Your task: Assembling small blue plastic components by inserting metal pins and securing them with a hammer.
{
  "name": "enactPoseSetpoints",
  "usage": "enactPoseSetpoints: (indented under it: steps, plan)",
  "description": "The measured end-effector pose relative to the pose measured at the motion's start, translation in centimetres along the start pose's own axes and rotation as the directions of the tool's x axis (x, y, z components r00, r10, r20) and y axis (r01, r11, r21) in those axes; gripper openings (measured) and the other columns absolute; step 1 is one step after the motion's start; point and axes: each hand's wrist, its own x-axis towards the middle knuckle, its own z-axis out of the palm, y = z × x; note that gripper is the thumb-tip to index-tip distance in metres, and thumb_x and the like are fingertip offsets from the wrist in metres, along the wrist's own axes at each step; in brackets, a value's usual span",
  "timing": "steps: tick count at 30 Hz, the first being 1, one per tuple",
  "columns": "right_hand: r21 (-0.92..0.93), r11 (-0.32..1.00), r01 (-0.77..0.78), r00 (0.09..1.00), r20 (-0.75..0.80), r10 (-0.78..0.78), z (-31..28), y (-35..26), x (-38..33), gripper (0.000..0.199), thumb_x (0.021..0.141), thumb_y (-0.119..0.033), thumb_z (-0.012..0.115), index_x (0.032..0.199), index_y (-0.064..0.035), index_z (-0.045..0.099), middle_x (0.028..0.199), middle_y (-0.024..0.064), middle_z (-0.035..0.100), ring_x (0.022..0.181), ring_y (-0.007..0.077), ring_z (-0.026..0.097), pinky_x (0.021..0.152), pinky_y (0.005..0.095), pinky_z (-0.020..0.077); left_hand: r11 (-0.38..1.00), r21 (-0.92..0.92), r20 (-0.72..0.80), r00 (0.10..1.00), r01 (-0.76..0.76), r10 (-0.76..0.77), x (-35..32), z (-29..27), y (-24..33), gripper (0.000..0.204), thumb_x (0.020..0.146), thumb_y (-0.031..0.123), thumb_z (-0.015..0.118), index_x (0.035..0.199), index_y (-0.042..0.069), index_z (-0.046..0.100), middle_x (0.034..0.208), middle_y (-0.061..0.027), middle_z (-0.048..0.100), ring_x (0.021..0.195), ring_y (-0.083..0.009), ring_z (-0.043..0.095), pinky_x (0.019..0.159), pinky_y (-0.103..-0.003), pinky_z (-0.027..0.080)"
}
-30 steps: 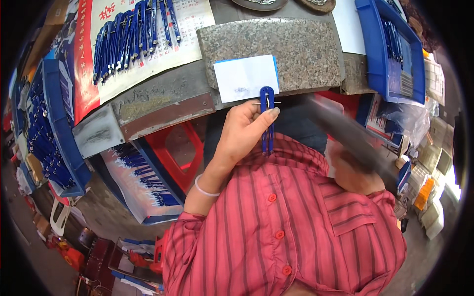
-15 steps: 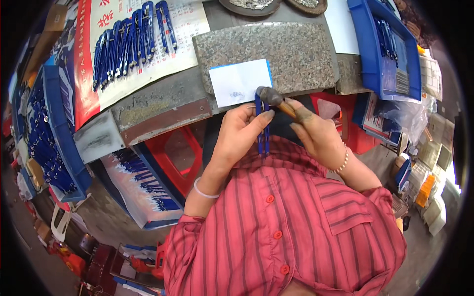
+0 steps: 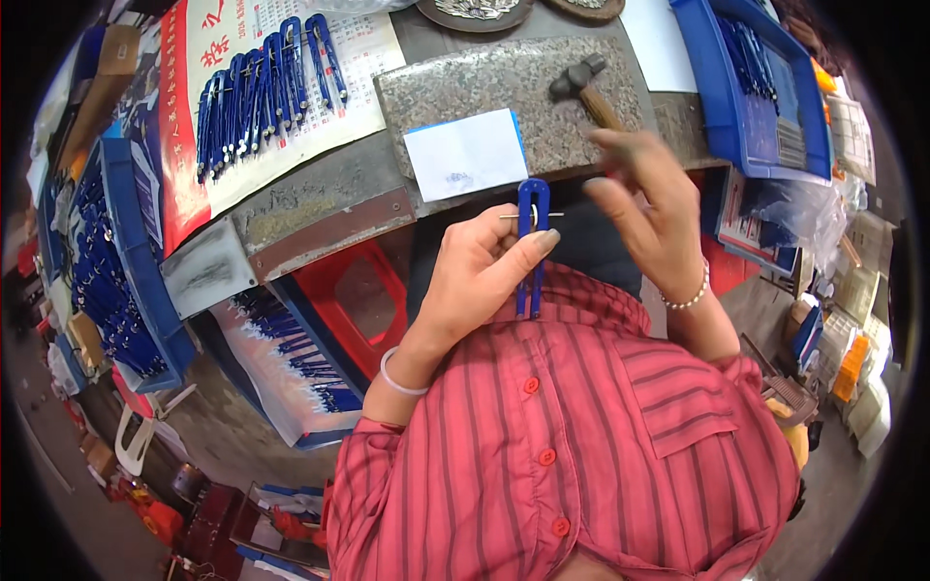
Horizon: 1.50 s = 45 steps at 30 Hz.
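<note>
My left hand pinches a blue U-shaped piece between thumb and fingers, its rounded end upward and its two legs pointing toward my body. A thin metal pin crosses it and sticks out on both sides. Just beyond lies a white paper pad with a blue edge, on a speckled stone slab. A hammer rests on the slab's right part, handle toward me. Close to that handle is my right hand, holding nothing, thumb and fingers apart, fingertips blurred.
Similar blue pieces lie in a row on a printed sheet at the left. Blue trays with more stand at both sides. Dishes of small metal parts sit at the far edge. A red stool is under the bench.
The hammer has gone from my right hand at the blue piece to the slab, and that hand has opened. My left hand still holds the piece, now more fully visible.
</note>
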Motion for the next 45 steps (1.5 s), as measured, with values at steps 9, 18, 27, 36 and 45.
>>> enactPoseSetpoints:
  steps: [9,18,27,36,45]
  plan:
    - [0.716,0.387,-0.581,0.804,0.578,0.138,2.6,-1.6,2.0,0.02,0.094,-0.011,0.048,0.105,0.0024,0.058,0.081,0.0037,0.059,0.062,0.0051,0.049,0.057,0.0176,0.0393,0.98,-0.199,-0.114,0.993,-0.013,-0.01,-0.9,-1.9,2.9,0.017,0.091,0.018,0.064,0.093,0.001,0.065,0.072,0.0048,0.058,0.058,-0.0004,0.045,0.05,-0.017,0.034]
    - [0.518,0.267,-0.813,0.535,0.845,-0.008,3.1,-3.6,-2.0,0.014,0.09,-0.014,0.064,0.087,-0.0031,0.057,0.07,-0.0028,0.055,0.053,0.0019,0.049,0.047,0.0171,0.0393,0.97,-0.221,-0.164,0.985,-0.097,0.061,-1.2,-1.7,2.6,0.019,0.092,0.012,0.061,0.107,0.0,0.062,0.089,-0.0006,0.064,0.074,-0.0026,0.055,0.063,-0.018,0.044]
    - [0.532,0.286,-0.797,0.57,0.82,0.061,3.0,-3.1,-2.6,0.012,0.091,-0.013,0.062,0.088,-0.0023,0.058,0.069,-0.0039,0.053,0.054,0.0006,0.045,0.046,0.0174,0.0357,0.982,-0.187,-0.065,0.997,0.019,-0.032,-2.8,-1.8,2.4,0.022,0.091,0.007,0.061,0.111,-0.003,0.059,0.09,-0.0009,0.063,0.079,-0.0038,0.057,0.069,-0.017,0.046]
    - [0.546,0.295,-0.784,0.573,0.819,0.008,3.0,-2.6,-2.2,0.02,0.091,-0.02,0.063,0.082,-0.0031,0.057,0.067,-0.0036,0.053,0.055,0.0021,0.048,0.047,0.0189,0.0389,0.998,-0.06,-0.132,0.991,-0.012,0.004,-3.2,-1.4,2.5,0.025,0.091,0.004,0.059,0.115,-0.004,0.057,0.094,-0.0034,0.064,0.082,-0.0055,0.058,0.072,-0.019,0.048]
    - [0.573,0.308,-0.759,0.594,0.804,-0.031,3.0,-2.6,-1.7,0.02,0.091,-0.021,0.063,0.085,-0.0026,0.058,0.07,-0.0028,0.056,0.057,0.0028,0.051,0.049,0.0195,0.0416,0.997,0.077,-0.141,0.989,-0.032,0.042,-2.8,-1.5,2.7,0.025,0.091,0.003,0.059,0.115,-0.004,0.059,0.094,-0.0015,0.062,0.082,-0.0055,0.058,0.07,-0.018,0.048]
